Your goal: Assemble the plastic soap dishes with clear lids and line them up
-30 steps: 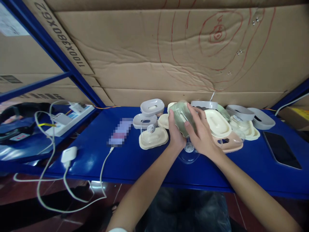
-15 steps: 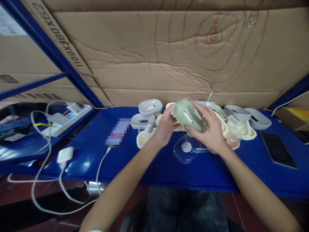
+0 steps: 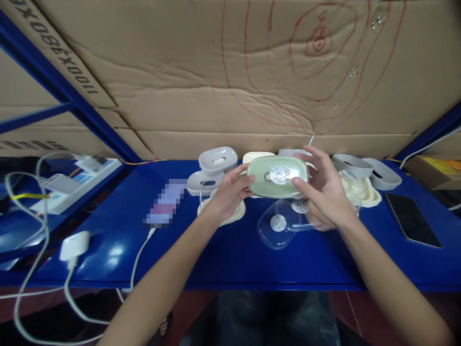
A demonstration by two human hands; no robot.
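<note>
Above the middle of the blue surface (image 3: 223,250), a pale green soap dish (image 3: 277,177) under a clear cover with a round sticker is held level between both hands. The left hand (image 3: 226,194) pinches its left end, thumb on the near edge and fingers behind; the right hand (image 3: 324,194) clasps the right end, thumb at the front and fingers curled over the top and far side. Both hands are closed on the dish, which touches nothing below.

Just under it lie two clear lids (image 3: 283,222), each with a sticker, overlapping on the surface. A cream dish (image 3: 230,214) sits below the left hand, grey dishes (image 3: 216,166) behind it, and more grey and cream dishes (image 3: 363,178) to the right. A dark phone (image 3: 412,220) lies far right; a charger (image 3: 74,240) with its cable sits far left.

The step in hand looks like checking or seating the cover on the green dish. The next move would call for even pressure at both ends, keeping the dish level.
</note>
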